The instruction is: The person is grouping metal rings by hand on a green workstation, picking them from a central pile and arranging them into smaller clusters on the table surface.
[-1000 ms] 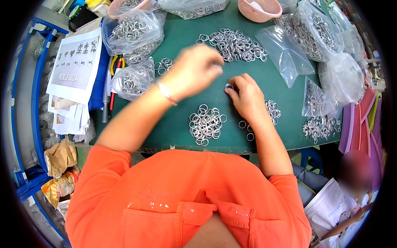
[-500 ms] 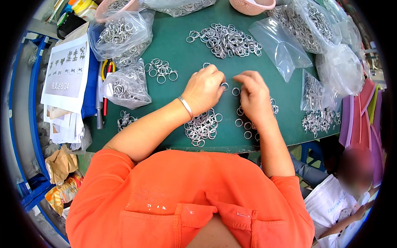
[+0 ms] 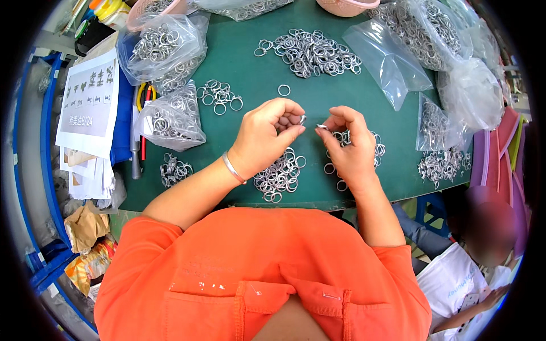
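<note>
The step in hand appears to be the close handling of single rings, one at each set of fingertips, over the green table (image 3: 244, 62). The left hand (image 3: 270, 136) has its thumb and fingers closed on a ring (image 3: 302, 120), which sits at their tips, seen nearly edge-on; the other fingers curl toward the palm. The right hand (image 3: 352, 142) pinches a second ring (image 3: 322, 127) between thumb and fingertip, also tilted so that its opening hardly shows. The hands are apart, facing each other, with a narrow gap of bare table between the two rings, which do not touch. Just below the left hand lies the near pile (image 3: 278, 177); the right pile (image 3: 378, 150) is partly hidden behind the right hand. Beyond them, one loose ring (image 3: 279, 90) lies alone, with the big heap (image 3: 317, 54) farther back. To the left are a small cluster (image 3: 220, 96), another cluster (image 3: 174, 170) by the table's front edge, and a bag (image 3: 170, 122) of rings. At the right, a flat clear bag (image 3: 389, 65) lies beyond the hand. As I judge it, the next move calls for a light, steady pinch, since the rings are thin and offer little to grip, and for keeping both wrists clear of the piles beneath so that their rings do not mix.
</note>
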Demonstrator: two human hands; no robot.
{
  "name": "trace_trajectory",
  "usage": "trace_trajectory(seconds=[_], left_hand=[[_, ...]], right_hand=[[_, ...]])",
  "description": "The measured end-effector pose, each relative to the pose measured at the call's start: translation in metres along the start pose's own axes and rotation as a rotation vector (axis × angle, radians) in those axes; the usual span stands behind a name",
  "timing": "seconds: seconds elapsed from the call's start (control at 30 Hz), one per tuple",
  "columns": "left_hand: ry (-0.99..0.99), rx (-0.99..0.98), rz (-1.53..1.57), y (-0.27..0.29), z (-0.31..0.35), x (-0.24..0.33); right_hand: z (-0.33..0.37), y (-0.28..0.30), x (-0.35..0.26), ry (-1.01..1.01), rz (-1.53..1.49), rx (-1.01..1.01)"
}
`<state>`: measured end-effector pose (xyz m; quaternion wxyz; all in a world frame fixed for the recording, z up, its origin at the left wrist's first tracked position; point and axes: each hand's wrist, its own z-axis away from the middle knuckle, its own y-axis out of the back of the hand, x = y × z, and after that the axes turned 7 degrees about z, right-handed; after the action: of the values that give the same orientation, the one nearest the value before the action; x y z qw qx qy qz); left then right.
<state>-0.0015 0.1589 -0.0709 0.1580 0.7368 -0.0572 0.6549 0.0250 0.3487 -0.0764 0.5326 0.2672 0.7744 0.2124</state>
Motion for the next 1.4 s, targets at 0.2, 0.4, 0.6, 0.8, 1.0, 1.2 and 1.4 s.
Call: trace_trajectory(seconds=[0.2,0.4,0.6,0.8,1.0,1.2,1.4], left_hand=[[-0.063,-0.012,0.058,-0.008,0.006,0.004],[-0.08,-0.039,0.117,-0.007,0.009,0.002],[-0.046,0.005,0.225,-0.009,0.011,0.001],[0.03,0.02,0.412,-0.014,0.012,0.004],[0.035,-0.054,0.206,-0.009,0.005,0.008],[-0.343,0.098,-0.761,0.026,-0.042,-0.022],[-0.218,0.029,-0.707,0.016,-0.041,-0.035]], right_hand=[[0.007,0.001,-0.01,-0.103,-0.18,0.037],[0.01,0.008,-0.015,-0.233,-0.413,-0.035],[0.017,0.0,-0.018,-0.218,-0.586,0.054],[0.019,-0.005,-0.017,-0.115,-0.46,0.073],[0.014,0.015,-0.013,0.164,-0.038,0.195],[0.026,0.072,0.023,-0.024,0.272,0.036],[0.01,0.048,0.003,-0.073,0.114,-0.002]])
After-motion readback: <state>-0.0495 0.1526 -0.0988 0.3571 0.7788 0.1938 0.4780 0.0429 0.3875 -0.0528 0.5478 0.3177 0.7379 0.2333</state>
